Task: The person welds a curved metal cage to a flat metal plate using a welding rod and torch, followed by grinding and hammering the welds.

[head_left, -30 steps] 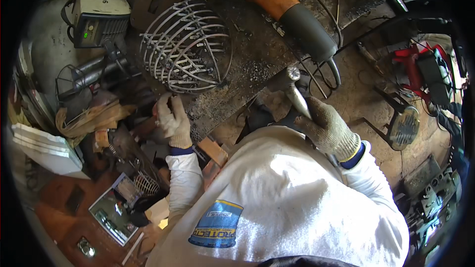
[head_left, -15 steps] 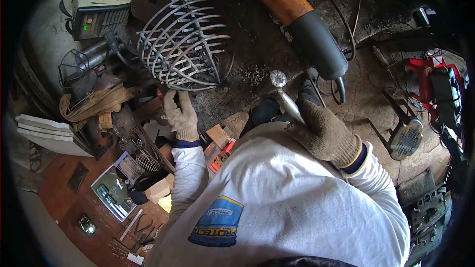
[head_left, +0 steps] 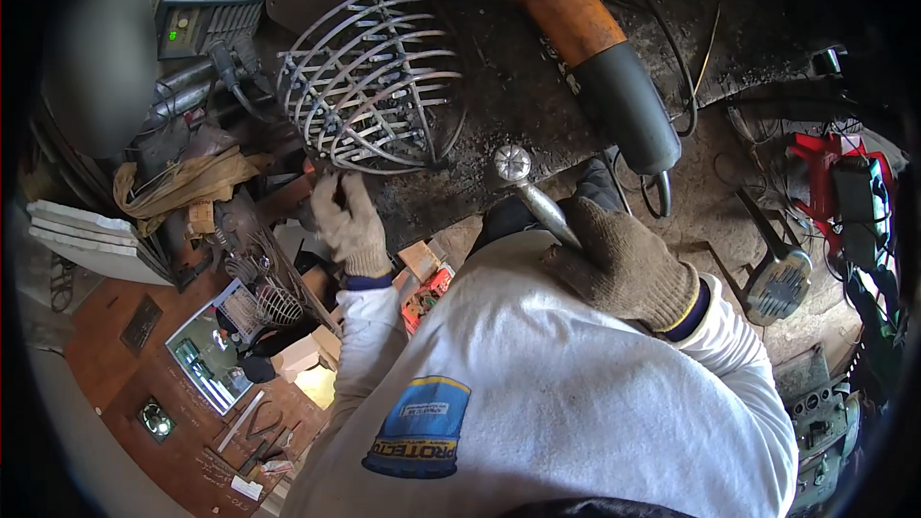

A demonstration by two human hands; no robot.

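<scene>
A rounded cage of curved, welded metal rods (head_left: 369,86) rests on the dark worktable. My left hand (head_left: 347,230), in a pale work glove, is at the cage's near lower edge. Its curled fingertips meet the rim there, with a dark gap beside the thumb. In a brown knit glove, my right hand (head_left: 628,264) is closed round the handle of a silver metal hammer (head_left: 515,163). The round, grooved head of the hammer points up and away from me, apart from the cage.
An orange and black angle grinder (head_left: 600,58) lies at the far right of the cage, its cable trailing. A welding machine (head_left: 209,5) stands at far left. Tan cloth (head_left: 187,187) and a brown board (head_left: 110,350) are on the left; red clamp-like gear (head_left: 815,168) is at right.
A blurred grey oval shape has appeared at the upper left. The hammer head has shifted slightly left and down in the picture. The whole view has moved a little; both hands keep their grips.
</scene>
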